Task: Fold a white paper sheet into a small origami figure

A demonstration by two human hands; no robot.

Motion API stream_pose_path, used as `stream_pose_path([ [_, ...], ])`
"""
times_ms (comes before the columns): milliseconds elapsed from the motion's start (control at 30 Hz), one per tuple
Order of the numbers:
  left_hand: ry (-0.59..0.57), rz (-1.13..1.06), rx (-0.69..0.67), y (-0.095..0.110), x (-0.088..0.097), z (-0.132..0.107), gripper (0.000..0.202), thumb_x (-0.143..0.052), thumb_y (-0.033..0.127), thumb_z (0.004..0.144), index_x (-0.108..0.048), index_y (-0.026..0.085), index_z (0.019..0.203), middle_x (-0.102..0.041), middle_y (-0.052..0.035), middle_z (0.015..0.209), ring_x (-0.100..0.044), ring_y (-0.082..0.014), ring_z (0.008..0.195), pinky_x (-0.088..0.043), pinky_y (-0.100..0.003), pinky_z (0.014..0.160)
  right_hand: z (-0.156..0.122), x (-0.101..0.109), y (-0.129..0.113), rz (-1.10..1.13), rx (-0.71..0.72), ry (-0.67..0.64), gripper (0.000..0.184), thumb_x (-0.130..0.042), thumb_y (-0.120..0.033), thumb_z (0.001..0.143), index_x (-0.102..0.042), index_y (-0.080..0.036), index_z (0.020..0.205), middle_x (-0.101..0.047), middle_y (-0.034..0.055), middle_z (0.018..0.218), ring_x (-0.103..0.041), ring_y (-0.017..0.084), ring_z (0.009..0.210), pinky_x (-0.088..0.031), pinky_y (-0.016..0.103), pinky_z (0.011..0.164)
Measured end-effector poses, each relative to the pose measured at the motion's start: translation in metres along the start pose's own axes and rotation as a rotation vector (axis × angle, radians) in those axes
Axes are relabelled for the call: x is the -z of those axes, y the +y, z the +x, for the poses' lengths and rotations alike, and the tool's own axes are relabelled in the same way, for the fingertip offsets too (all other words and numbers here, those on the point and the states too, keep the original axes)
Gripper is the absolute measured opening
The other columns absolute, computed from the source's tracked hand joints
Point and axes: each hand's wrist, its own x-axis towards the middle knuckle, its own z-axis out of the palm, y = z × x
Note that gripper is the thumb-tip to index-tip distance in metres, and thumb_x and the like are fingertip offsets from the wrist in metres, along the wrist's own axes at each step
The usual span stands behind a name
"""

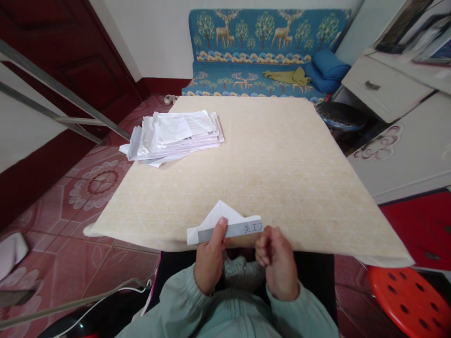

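Note:
A white sheet of paper [211, 218] is folded into a boat or hat shape, with a pointed peak on top and a grey strip along the bottom bearing printed characters. My left hand [210, 260] grips its lower edge, the thumb pressed on the front over the grey strip. At the paper's right end is my right hand [276, 258], its fingers curled together and slightly blurred. Whether they pinch the corner or only lie beside it, I cannot tell. Both hands are at the near edge of the table [268, 169].
A stack of printed papers [176, 134] lies at the table's back left. Beyond stands a blue patterned sofa [246, 47] with an olive cloth [289, 76]. An orange stool [408, 300] is at the lower right, a white cabinet [405, 136] at the right.

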Motion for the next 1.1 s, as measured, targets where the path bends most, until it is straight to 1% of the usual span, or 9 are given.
stream_pose_path([
  [67,-0.077,0.076,-0.009,-0.004,-0.005,-0.007,0.029,-0.067,0.042,0.076,-0.066,0.015,0.087,-0.065,-0.0016,0.076,-0.057,-0.0127,0.066,-0.046,-0.023,0.059,-0.009,-0.011,0.016,-0.071,-0.066,-0.122,0.047,-0.056,-0.061,0.078,-0.056,-0.016,0.066,-0.042,-0.0051,0.050,-0.032,0.005,0.040,-0.023,0.019,0.038],
  [167,-0.193,0.215,-0.091,-0.006,-0.006,-0.012,0.027,-0.068,0.040,0.076,-0.068,0.015,0.084,-0.068,-0.0044,0.082,-0.061,-0.0176,0.080,-0.048,-0.027,0.073,-0.015,-0.018,0.029,-0.098,-0.014,0.004,0.036,-0.066,-0.051,0.076,-0.055,-0.017,0.068,-0.046,-0.0051,0.053,-0.038,0.006,0.044,-0.028,0.019,0.040],
  [233,-0.227,0.281,-0.149,-0.004,-0.001,-0.010,0.026,-0.066,0.040,0.078,-0.067,0.015,0.073,-0.065,-0.0023,0.070,-0.058,-0.0152,0.068,-0.046,-0.025,0.065,-0.013,-0.015,0.029,-0.121,0.055,0.086,0.032,-0.069,-0.044,0.075,-0.055,-0.018,0.065,-0.048,-0.0042,0.054,-0.041,0.007,0.047,-0.031,0.020,0.041],
  [300,-0.255,0.341,-0.202,0.001,0.007,-0.005,0.036,-0.061,0.041,0.082,-0.059,0.015,0.057,-0.055,0.0012,0.053,-0.048,-0.0105,0.052,-0.038,-0.022,0.052,-0.010,-0.008,0.025,-0.159,0.128,0.128,0.033,-0.070,-0.043,0.074,-0.055,-0.018,0.060,-0.050,-0.0028,0.053,-0.045,0.009,0.048,-0.035,0.022,0.043],
  [367,-0.300,0.409,-0.273,0.006,0.015,0.000,0.044,-0.057,0.039,0.085,-0.052,0.015,0.049,-0.046,0.0027,0.046,-0.039,-0.0082,0.046,-0.030,-0.022,0.047,-0.009,-0.002,0.021,-0.195,0.188,0.157,0.033,-0.071,-0.044,0.071,-0.057,-0.018,0.057,-0.052,-0.0017,0.052,-0.048,0.011,0.049,-0.038,0.023,0.044],
  [533,-0.327,0.548,-0.412,0.011,0.028,0.002,0.047,-0.049,0.034,0.090,-0.042,0.016,0.047,-0.037,0.0030,0.047,-0.034,-0.0080,0.046,-0.024,-0.023,0.048,-0.014,0.002,0.019,-0.203,0.236,0.169,0.033,-0.074,-0.046,0.067,-0.061,-0.018,0.057,-0.054,-0.0011,0.048,-0.050,0.012,0.046,-0.042,0.026,0.043],
  [733,-0.379,0.623,-0.473,0.012,0.032,-0.001,0.047,-0.043,0.031,0.093,-0.040,0.017,0.048,-0.036,0.0027,0.048,-0.035,-0.0086,0.046,-0.023,-0.024,0.048,-0.017,0.010,0.030,-0.130,0.129,0.274,0.034,-0.077,-0.048,0.063,-0.067,-0.019,0.079,-0.067,0.0017,0.062,-0.060,0.015,0.048,-0.048,0.025,0.041],
  [967,-0.409,0.616,-0.442,0.012,0.033,-0.002,0.048,-0.041,0.033,0.094,-0.043,0.016,0.049,-0.037,0.0028,0.047,-0.036,-0.0081,0.045,-0.025,-0.023,0.048,-0.015,0.012,0.029,-0.119,0.125,0.363,0.035,-0.071,-0.051,0.069,-0.063,-0.018,0.078,-0.067,0.0019,0.062,-0.060,0.015,0.047,-0.044,0.023,0.036],
  [1100,-0.378,0.584,-0.394,0.012,0.036,0.001,0.049,-0.040,0.036,0.095,-0.042,0.017,0.050,-0.037,0.0032,0.046,-0.034,-0.0079,0.045,-0.024,-0.023,0.047,-0.013,0.006,0.009,-0.269,0.259,0.178,0.035,-0.068,-0.043,0.076,-0.055,-0.017,0.057,-0.047,-0.0040,0.044,-0.042,0.008,0.039,-0.032,0.020,0.037],
])
